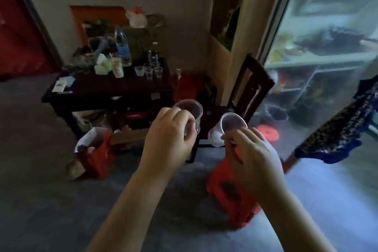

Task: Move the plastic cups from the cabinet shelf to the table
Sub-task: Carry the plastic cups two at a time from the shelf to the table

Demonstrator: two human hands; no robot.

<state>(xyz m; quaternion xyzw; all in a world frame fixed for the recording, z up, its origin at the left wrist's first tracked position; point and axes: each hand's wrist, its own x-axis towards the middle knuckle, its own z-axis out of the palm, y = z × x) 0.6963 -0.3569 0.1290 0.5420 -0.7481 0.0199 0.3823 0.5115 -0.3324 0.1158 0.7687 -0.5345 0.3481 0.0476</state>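
My left hand point(169, 139) grips a clear plastic cup point(191, 109) by its side, mouth towards me. My right hand point(251, 153) pinches a second clear plastic cup point(229, 127) at its rim, and that cup is tilted to the left. Both cups hang in the air over the floor, well short of the dark wooden table point(114, 88). On the table's right part stand several clear cups point(150, 70), upright and close together. The cabinet point(227, 16) with open shelves rises at the back right.
A dark wooden chair point(251, 86) stands between me and the cabinet. Two red stools point(231, 196) point(98, 153) sit on the floor. A water bottle point(122, 47) and clutter crowd the table's back. A glass door point(327, 47) fills the right side.
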